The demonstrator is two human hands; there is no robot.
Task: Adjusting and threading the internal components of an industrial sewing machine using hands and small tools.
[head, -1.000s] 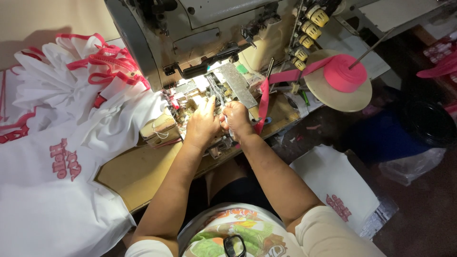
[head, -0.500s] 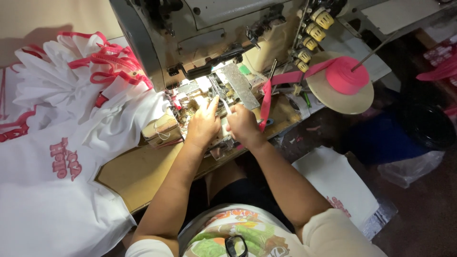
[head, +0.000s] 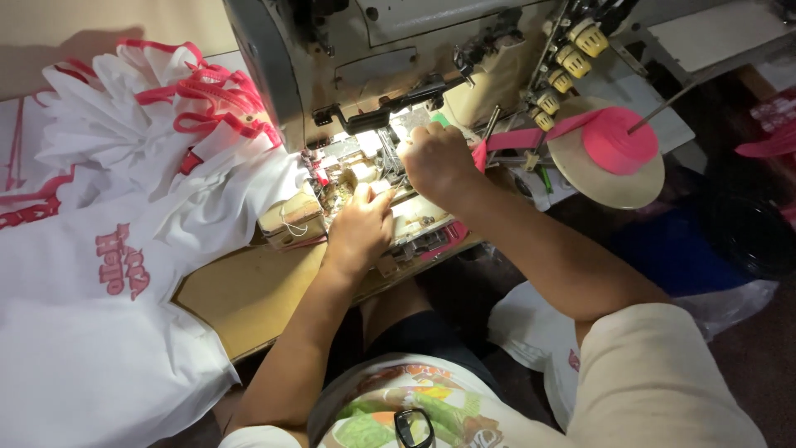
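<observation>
Working at the big sewing machine [head: 348, 66], beside the white bags [head: 99, 249] on the surface [head: 249, 290], needs slow care. The left hand [head: 361, 232] lies flat and open; keep it steady. The right hand [head: 433, 158] is closed at the pink strap [head: 518, 137], near the needle.

I see through just one camera, worn on the head. It looks almost straight down from above, tipped a little forward, past the chest and both arms. It sits close: the arms fill the lower half of the picture. The big grey metal sewing machine [head: 332, 75] stands at the top edge, the tan wooden worktop [head: 249, 290] lies in the middle, and the dark floor [head: 746, 365] shows on the right. No other view shares this scene.
</observation>
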